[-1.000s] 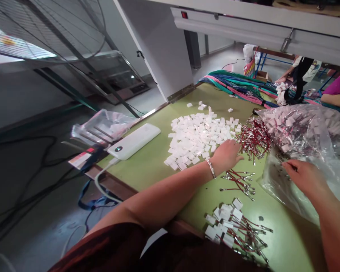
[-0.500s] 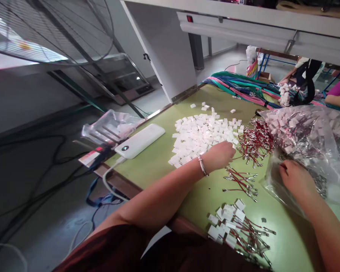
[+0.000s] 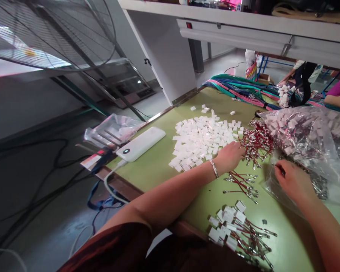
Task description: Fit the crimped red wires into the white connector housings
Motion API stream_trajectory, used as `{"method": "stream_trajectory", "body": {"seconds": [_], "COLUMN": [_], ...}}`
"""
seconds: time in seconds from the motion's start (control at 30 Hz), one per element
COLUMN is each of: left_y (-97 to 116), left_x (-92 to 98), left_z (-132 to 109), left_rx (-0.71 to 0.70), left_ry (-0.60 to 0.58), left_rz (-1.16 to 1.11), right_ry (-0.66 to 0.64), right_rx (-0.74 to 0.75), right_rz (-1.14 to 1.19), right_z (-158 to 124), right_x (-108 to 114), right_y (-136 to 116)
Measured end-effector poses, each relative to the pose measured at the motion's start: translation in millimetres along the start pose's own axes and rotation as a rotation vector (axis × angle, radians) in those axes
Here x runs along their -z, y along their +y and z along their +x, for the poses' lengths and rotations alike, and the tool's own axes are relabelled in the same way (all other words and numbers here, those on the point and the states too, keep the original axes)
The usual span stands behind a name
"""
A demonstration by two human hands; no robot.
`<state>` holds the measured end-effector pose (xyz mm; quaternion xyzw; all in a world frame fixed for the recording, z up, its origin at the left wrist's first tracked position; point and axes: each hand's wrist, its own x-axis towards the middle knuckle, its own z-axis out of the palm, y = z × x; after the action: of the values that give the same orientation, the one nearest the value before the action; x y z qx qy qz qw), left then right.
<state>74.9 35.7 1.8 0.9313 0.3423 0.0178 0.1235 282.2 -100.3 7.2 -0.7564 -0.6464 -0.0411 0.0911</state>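
My left hand point(image 3: 231, 155) reaches to the left edge of a heap of short red wires with metal terminals point(image 3: 257, 139). Its fingers are drawn together at the wires; what they pinch is hidden. Beside it spreads a pile of white plastic connector housings point(image 3: 200, 138). Over the edge of a clear plastic bag point(image 3: 268, 183), my right hand point(image 3: 294, 179) has thumb and fingers closed, with any small thing in them too unclear to name. Several loose red wires point(image 3: 240, 183) lie between the hands. Nearer my body are red wires fitted with white housings point(image 3: 228, 221).
A white power bank point(image 3: 143, 142) with a cable lies at the table's left edge. A bag of white housings point(image 3: 308, 124) stands at right. Bundled coloured wires point(image 3: 238, 87) line the back. A fan point(image 3: 59, 34) stands at upper left; a person's arm point(image 3: 338, 100) shows far right.
My left hand has moved right, from beside the white housings to the red wire heap. My right hand has shifted slightly left, its fingers still closed.
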Motion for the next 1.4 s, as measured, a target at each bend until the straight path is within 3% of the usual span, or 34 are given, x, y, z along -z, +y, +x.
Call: {"method": "stream_trajectory", "body": {"seconds": [0.17, 0.3, 0.4, 0.53, 0.67, 0.87, 1.03, 1.4], "left_y": [3.7, 7.0, 5.9, 5.7, 8.8, 16.2, 22.7, 22.9], "left_x": [3.3, -0.8, -8.0, -10.0, -2.5, 2.6, 4.8, 7.4], "left_z": [2.9, 5.9, 7.2, 4.2, -1.9, -15.9, -24.8, -27.5], "left_rx": [-0.171, -0.153, -0.076, -0.151, -0.115, -0.043, -0.029, -0.009], "left_ry": [0.108, 0.203, 0.123, 0.088, 0.087, -0.046, -0.107, -0.126], "left_rz": [-0.019, -0.337, -0.440, -0.521, -0.745, -0.997, -1.176, -1.135], "right_ry": [0.020, 0.074, 0.070, 0.068, 0.120, 0.131, 0.158, 0.209], "right_rx": [0.007, -0.005, 0.031, 0.085, 0.082, 0.002, 0.088, 0.110], "right_rz": [0.014, 0.057, 0.068, 0.098, 0.328, 0.642, 0.612, 0.630], "right_z": [-0.2, 0.5, -0.2, -1.1, -1.2, -9.1, -16.4, -19.7], "right_x": [-1.0, -1.9, -2.3, -1.7, 3.8, 12.0, 7.9, 3.9], "right_y": [0.5, 1.2, -0.4, -2.0, -6.0, -27.5, -43.2, -47.9]}}
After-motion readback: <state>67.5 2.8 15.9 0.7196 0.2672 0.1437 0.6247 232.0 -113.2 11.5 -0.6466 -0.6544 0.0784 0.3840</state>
